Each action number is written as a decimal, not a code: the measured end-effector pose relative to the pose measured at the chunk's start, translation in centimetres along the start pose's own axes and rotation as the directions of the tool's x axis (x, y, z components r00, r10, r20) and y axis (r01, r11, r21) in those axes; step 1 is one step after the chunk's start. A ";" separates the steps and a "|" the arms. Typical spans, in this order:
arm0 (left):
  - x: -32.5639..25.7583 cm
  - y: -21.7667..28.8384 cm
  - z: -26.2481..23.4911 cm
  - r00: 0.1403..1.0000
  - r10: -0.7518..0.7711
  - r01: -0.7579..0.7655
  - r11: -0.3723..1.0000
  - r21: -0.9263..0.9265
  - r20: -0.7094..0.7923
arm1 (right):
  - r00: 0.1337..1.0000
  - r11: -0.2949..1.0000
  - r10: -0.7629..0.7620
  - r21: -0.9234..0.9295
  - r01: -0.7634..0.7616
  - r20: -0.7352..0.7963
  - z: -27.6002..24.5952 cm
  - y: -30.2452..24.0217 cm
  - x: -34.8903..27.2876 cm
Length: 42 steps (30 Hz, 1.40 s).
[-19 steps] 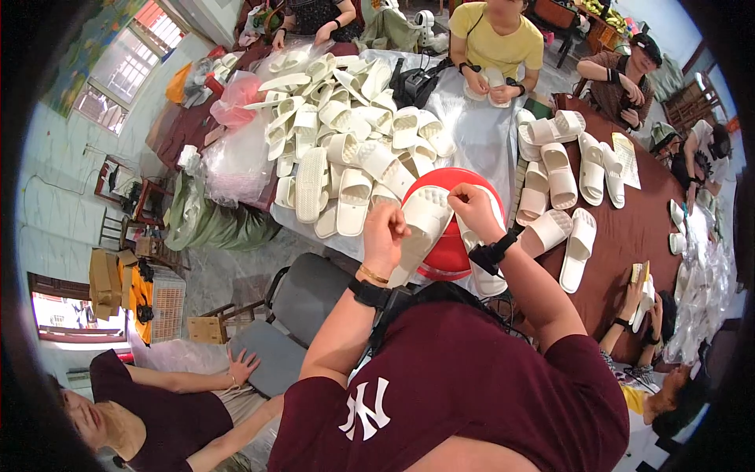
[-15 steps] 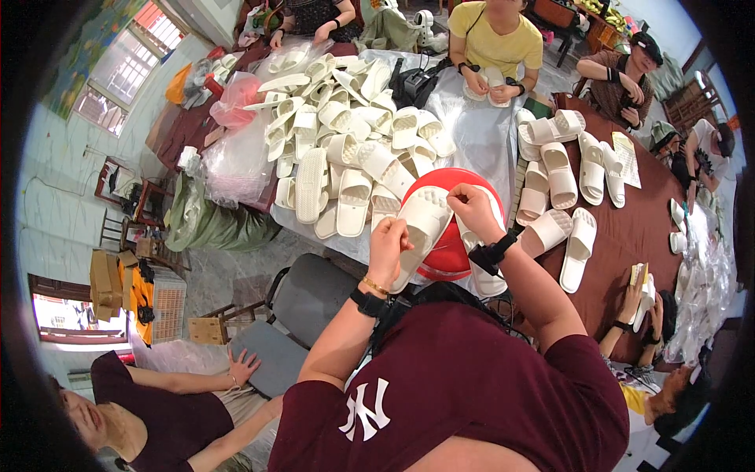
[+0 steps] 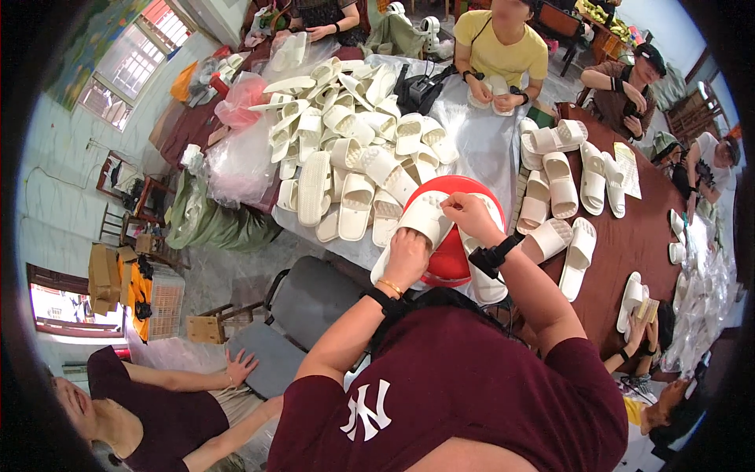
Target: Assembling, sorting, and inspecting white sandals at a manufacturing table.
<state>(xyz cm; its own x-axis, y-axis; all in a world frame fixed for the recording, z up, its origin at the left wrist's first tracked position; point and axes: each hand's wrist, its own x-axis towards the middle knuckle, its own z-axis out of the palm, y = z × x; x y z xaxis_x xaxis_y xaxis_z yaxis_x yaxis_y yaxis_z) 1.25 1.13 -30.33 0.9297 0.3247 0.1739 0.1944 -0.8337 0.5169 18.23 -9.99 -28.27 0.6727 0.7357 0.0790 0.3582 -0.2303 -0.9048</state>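
A cream-white slipper (image 3: 427, 215) lies tilted over a round red surface (image 3: 446, 263) in front of me. My left hand (image 3: 410, 256) has its fingers tucked into the slipper's opening under the strap and grips it there. At the strap's right edge my right hand (image 3: 467, 215) is closed in a pinch; what its fingertips hold, if anything, is too small to make out. Another white slipper (image 3: 489, 282) rests on the right side of the red surface, partly behind my right wrist.
A heap of white slippers (image 3: 346, 118) covers the table to the left. More slippers (image 3: 560, 185) lie on the brown tabletop (image 3: 609, 252) at right. People work around the table. A grey chair (image 3: 314, 295) stands left, beside a seated person (image 3: 169, 409).
My left hand has moved from the slipper's left edge into its opening. My right hand has shifted slightly left along the strap. The slipper has tilted a little.
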 end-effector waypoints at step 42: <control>0.1 -1.9 -0.7 0.926 0.122 -0.140 0.990 0.027 0.356 | 0.973 0.993 0.094 0.088 -0.077 -0.209 0.6 2.4 0.8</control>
<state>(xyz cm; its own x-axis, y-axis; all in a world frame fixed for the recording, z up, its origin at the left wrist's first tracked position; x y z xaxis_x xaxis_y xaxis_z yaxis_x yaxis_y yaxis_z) 0.82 3.04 -30.73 0.9964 0.0401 -0.0746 0.0703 -0.8826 0.4648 19.22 -9.62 -30.64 0.8240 0.5609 0.0794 0.2468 -0.2294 -0.9415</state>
